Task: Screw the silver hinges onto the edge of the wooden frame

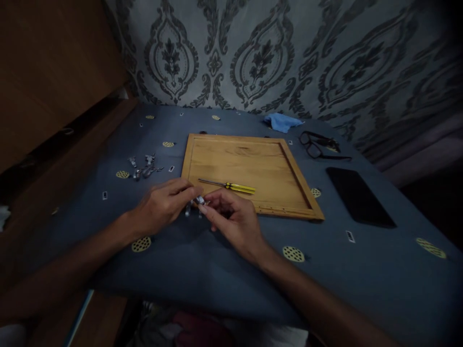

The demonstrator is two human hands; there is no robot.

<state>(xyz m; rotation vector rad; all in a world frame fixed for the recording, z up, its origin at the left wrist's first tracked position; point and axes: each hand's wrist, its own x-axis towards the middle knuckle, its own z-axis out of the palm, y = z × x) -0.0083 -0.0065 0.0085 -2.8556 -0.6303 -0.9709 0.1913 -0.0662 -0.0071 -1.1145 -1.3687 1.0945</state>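
A tray (249, 168) lies mid-table (217, 270), with a screwdriver (227, 186) on it near its front edge. A cluster of small parts (144, 166) sits left of the tray. A cloth (282, 122) lies behind its far right corner. Glasses (318, 144) and, nearer, a phone (358, 195) lie to its right. At its front left corner the left hand (162, 205) and right hand (235, 219) meet, apparently pinching a small piece (198, 201).
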